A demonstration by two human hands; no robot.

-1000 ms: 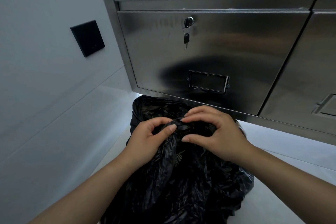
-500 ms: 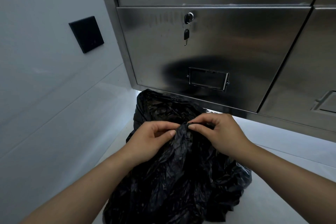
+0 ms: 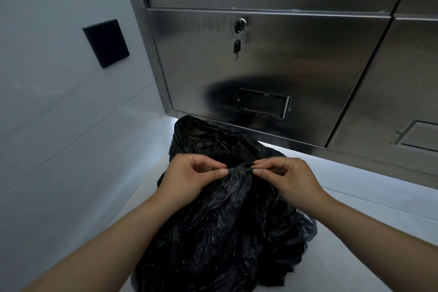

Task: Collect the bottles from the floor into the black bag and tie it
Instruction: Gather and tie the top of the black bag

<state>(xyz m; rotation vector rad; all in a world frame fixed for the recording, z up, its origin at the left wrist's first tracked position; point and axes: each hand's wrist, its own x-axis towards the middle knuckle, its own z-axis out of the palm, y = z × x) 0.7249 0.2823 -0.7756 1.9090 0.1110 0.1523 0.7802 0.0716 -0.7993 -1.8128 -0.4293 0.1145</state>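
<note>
A full, crinkled black bag sits on the pale floor in front of a steel cabinet. Its gathered top is bunched into a small twisted knot between my two hands. My left hand pinches the plastic on the left side of the knot with thumb and forefinger. My right hand pinches it on the right side in the same way. The hands are a short way apart, with the plastic taut between them. No bottles are visible; the bag hides whatever is inside.
A stainless steel cabinet stands right behind the bag, with a key hanging from its lock and a label holder below. A white wall with a black square panel closes off the left. Pale floor lies to the right.
My hands were overlapping on the bag's top; they have drawn apart sideways, each pinching an end, pulling the gathered plastic tight into a knot.
</note>
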